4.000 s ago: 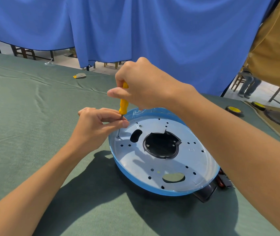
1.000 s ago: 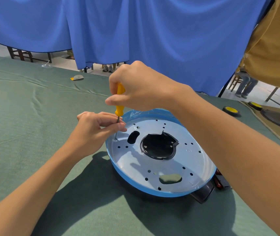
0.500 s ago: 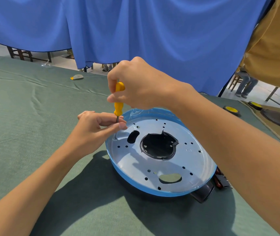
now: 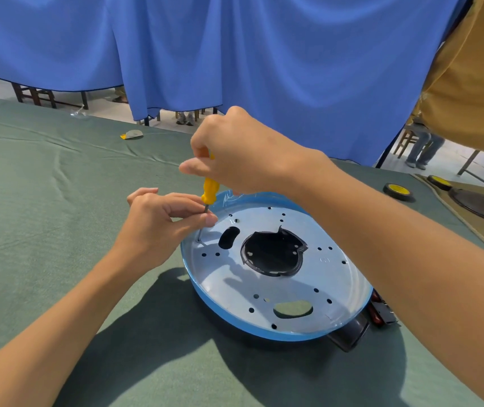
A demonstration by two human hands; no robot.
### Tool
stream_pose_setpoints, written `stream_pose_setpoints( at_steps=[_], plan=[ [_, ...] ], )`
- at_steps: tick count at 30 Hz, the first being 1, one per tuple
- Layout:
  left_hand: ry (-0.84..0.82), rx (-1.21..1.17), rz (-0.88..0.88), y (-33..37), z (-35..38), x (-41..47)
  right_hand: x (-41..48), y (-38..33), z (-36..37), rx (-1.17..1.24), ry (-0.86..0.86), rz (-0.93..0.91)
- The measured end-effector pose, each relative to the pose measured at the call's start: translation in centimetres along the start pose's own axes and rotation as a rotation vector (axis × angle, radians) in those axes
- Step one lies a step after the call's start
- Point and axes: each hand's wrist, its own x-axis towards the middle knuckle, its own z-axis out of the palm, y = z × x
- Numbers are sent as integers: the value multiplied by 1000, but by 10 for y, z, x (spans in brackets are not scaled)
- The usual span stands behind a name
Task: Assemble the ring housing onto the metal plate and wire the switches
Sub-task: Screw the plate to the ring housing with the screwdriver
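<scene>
A round metal plate (image 4: 317, 295) with a blue film rim lies on the green cloth, with a black housing showing through its central hole (image 4: 273, 254). My right hand (image 4: 243, 160) grips the yellow handle of a screwdriver (image 4: 209, 192) held upright, its tip at a hole near the plate's left edge. My left hand (image 4: 158, 227) pinches the screwdriver's metal shaft just above the plate. A black part with red switches (image 4: 380, 314) sticks out under the plate's right side.
The table is covered in green cloth (image 4: 43, 215). A small yellow and grey piece (image 4: 131, 134) lies far back. Two yellow-capped black wheels (image 4: 398, 191) and dark parts sit at the right. A person in a tan shirt (image 4: 475, 77) stands at the right. Blue curtains hang behind.
My right hand has turned slightly on the screwdriver handle; my left hand keeps its pinch on the shaft. The plate has not moved.
</scene>
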Motion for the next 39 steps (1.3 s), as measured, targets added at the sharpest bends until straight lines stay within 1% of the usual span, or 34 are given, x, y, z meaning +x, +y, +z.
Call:
stream_pose_setpoints(
  at_steps=[3, 6, 8, 10, 12, 14, 16, 18, 20, 23, 26, 28, 31, 32, 33, 35, 36, 37, 39],
  plan=[
    [-88, 17, 4, -3, -3, 2, -1, 1, -3, 41, -69, -39],
    [-124, -9, 9, -2, -4, 1, -2, 3, -6, 67, -104, -32],
    [-81, -10, 22, -1, -2, -1, -1, 1, -5, 104, -100, -11],
    [-13, 7, 38, 0, -1, -2, 3, -2, -1, 48, -95, -2],
    [-8, 14, 43, -1, -1, 0, 4, -3, 3, 3, -67, 11],
    [-72, -3, 37, 0, -2, 1, 3, -3, 2, 20, -61, 4],
    [-123, -32, 45, 0, -3, 1, 1, -2, -3, 32, -93, -37],
    [-146, -74, 21, 0, -3, 1, 0, -1, -6, 19, -117, -60],
    [-119, -71, 28, 2, -2, 0, 1, -1, -4, 0, -110, -39],
    [-8, -37, 69, 1, 0, 0, 3, -2, 2, 17, -82, 22],
    [-43, -76, 58, -1, -1, 2, 2, 0, 3, 24, -66, -27],
    [-118, -132, 11, -1, -2, 2, 2, 0, 1, 26, -100, -74],
    [-230, -280, -52, -2, -9, 3, 2, -2, -2, 53, -131, -46],
    [-219, -347, -71, -3, -11, 5, 2, -2, -2, 68, -135, -31],
    [-158, -406, -103, -6, -13, 6, 2, -3, -1, 86, -143, -23],
    [22, -478, -231, -14, -12, 9, 3, -6, 0, 105, -166, -30],
    [76, -508, -313, -16, -9, 10, 3, -8, 1, 108, -177, -32],
    [89, -543, -391, -19, -4, 10, 4, -10, 3, 103, -188, -30],
    [42, -602, -482, -20, 8, 7, 4, -13, 5, 84, -193, -15]
  ],
)
